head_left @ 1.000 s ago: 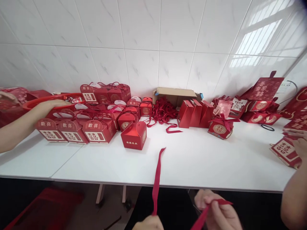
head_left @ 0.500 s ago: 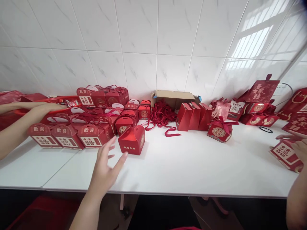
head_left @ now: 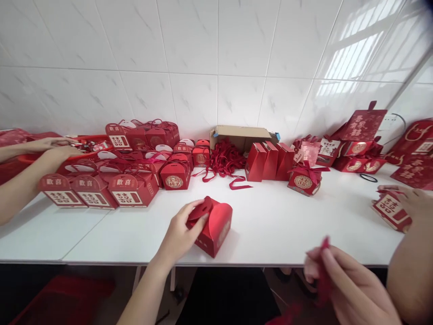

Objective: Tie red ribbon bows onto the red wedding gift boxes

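My left hand (head_left: 181, 232) grips a small red gift box (head_left: 214, 225) with a folded handle top. The box stands on the white table (head_left: 270, 225) close to the front edge. My right hand (head_left: 341, 284) is low at the right, in front of the table edge, with its fingers closed round a red ribbon (head_left: 323, 271). The ribbon's end pokes up above the fingers and the rest drops out of sight.
Rows of red gift boxes (head_left: 128, 189) fill the left back. A cardboard box (head_left: 241, 135) spills red ribbons (head_left: 225, 160) at the middle back. Red bags (head_left: 270, 160) stand beside it. Another person's hands (head_left: 56, 151) work at the left, and a third person's hand (head_left: 411, 201) holds a box at the right.
My left hand reached out to the small red box and drew it toward the front edge. My right hand came back into view holding the ribbon.
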Motion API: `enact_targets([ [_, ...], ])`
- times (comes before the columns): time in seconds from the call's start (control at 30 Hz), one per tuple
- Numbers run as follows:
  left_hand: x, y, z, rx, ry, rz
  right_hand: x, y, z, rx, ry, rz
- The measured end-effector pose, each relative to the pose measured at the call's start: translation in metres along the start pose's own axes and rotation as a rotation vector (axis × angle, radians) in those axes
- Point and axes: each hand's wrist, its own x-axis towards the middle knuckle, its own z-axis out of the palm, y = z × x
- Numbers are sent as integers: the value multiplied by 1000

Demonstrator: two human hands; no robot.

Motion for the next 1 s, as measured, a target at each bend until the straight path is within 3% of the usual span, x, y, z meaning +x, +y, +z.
enact_targets([
  [0.13, -18, 23, 15, -20, -134, 143, 15, -15, 52, -60, -254, 79],
  [0.27, -21, 38, 15, 47, -141, 272, 28, -24, 80, -23, -457, 198],
  [0.4, -18, 47, 9, 157, -228, 333, 34, -17, 86, -48, -539, 284],
  [0.57, -13, 51, 12, 188, -253, 384, 35, -11, 88, -12, -574, 319],
  [0.8, -13, 46, 21, 79, -210, 454, 42, -13, 92, -6, -586, 333],
  [1.0, -11, 42, 30, -17, -42, 546, 46, -13, 96, -71, -601, 306],
])
